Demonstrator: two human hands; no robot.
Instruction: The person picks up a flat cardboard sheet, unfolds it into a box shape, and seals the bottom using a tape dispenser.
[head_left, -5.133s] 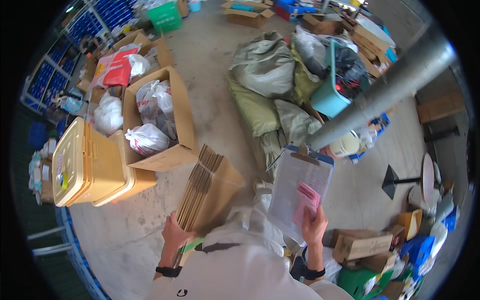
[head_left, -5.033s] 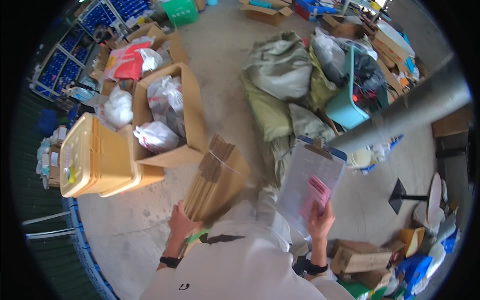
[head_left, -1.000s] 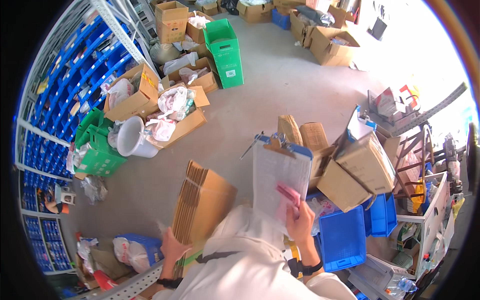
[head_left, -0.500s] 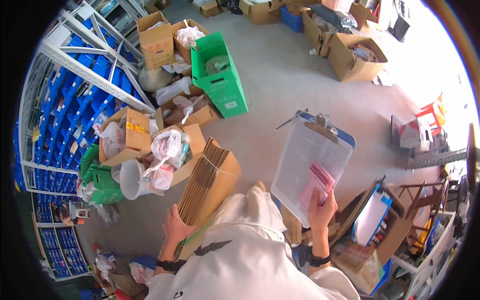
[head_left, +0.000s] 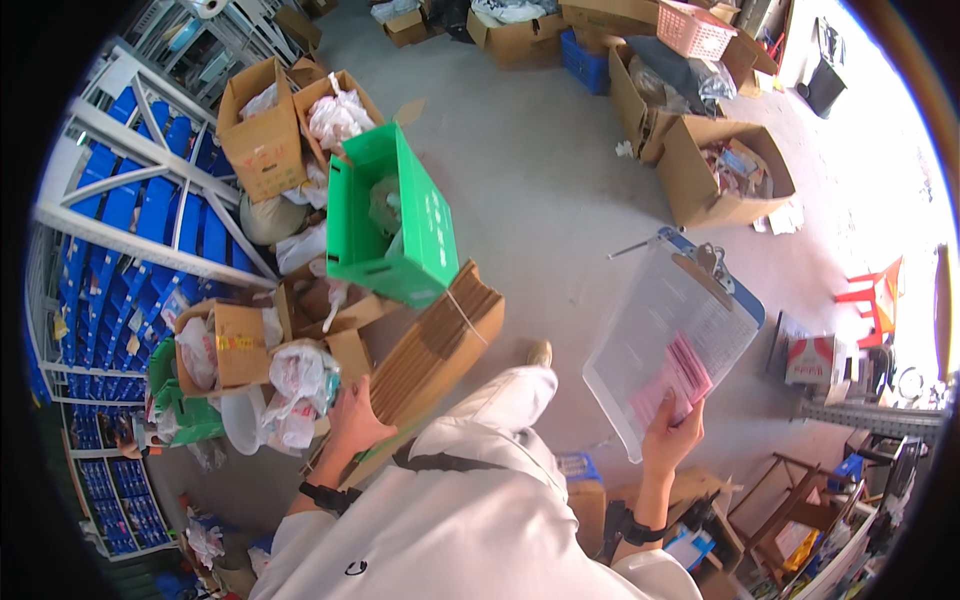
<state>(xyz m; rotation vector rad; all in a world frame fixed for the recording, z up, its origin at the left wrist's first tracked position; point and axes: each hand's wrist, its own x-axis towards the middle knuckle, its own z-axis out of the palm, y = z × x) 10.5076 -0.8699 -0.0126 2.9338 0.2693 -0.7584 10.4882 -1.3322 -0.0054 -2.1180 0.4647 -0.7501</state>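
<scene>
My left hand (head_left: 352, 425) is closed on the edge of a bundle of flattened cardboard (head_left: 435, 345), tied with a thin string and carried against my left side. Some of its fingers are hidden by the cardboard. On the other side, my right hand (head_left: 668, 432) grips a clipboard (head_left: 665, 305) with a metal clip at its far end and a clear sheet or cover. A few pink slips (head_left: 686, 370) lie on the board under my right thumb. The far end of the bundle reaches close to a tall green box (head_left: 425, 225).
Blue-bin shelving (head_left: 105, 260) lines the left, with open cartons (head_left: 262, 140) and plastic bags (head_left: 298, 375) beside it. Another open carton (head_left: 725, 175) stands far right, near a red stool (head_left: 875, 300). Grey floor (head_left: 530, 170) runs ahead. A cluttered bench (head_left: 850, 540) is at lower right.
My view has shifted as I step forward, one foot now ahead. The green box and cartons appear nearer the bundle. Both hands keep their holds; the clipboard sits farther right in view.
</scene>
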